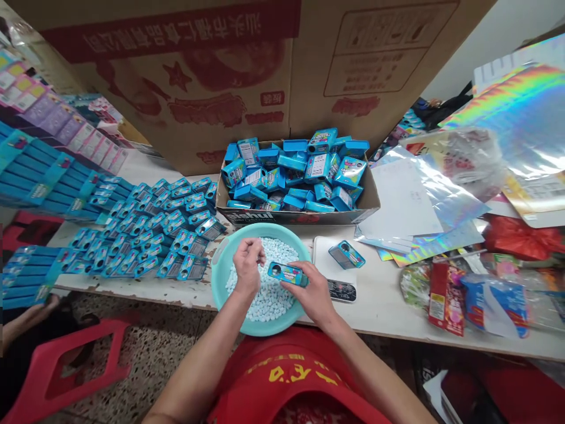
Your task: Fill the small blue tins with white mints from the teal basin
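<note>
The chipped white table bears rows of blue boxes, a full carton, a basin, apparently a scale, sheets and, at right, packets.

Nearer the wearer than the grip, the person has on a bright red apron, its chest printed with bold yellow Chinese characters beside smaller, blurred yellow marks. A wide red neckline curves below the lettering, framing a darker red garment with pale specks. The left hand, right hand and both forearms are bare.
</note>
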Demonstrator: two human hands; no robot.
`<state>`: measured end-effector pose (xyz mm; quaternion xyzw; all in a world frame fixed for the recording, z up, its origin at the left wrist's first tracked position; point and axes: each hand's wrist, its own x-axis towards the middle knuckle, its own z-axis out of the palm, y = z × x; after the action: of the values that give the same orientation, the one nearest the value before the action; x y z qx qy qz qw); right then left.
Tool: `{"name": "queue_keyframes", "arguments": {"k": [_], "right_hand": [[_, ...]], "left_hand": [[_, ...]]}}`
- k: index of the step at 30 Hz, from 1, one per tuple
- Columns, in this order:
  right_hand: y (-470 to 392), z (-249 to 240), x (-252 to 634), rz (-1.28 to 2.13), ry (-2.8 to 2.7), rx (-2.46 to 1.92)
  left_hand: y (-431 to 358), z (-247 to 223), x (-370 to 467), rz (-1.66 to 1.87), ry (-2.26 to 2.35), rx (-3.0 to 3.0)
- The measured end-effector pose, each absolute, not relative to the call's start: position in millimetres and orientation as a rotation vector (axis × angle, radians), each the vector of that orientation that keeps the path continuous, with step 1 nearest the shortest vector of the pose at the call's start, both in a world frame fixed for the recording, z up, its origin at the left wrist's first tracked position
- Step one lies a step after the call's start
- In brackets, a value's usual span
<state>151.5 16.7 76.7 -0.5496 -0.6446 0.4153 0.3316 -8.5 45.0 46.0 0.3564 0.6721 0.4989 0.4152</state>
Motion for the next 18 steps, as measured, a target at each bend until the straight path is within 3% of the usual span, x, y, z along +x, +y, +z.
{"name": "queue_keyframes", "arguments": {"k": [5,10,18], "right_hand": [[19,85,167,1.043,-1.597,-1.444],[30,84,160,1.01,-1.593,-1.395],[24,63,148,1.089,-1.63,-1.465]], "left_hand": [[36,-8,-6,0.714,1.847,1.414],[-5,-23,25,0.338,1.673,1.675],[-11,-22,-33,0.34,1.652,1.478]]}}
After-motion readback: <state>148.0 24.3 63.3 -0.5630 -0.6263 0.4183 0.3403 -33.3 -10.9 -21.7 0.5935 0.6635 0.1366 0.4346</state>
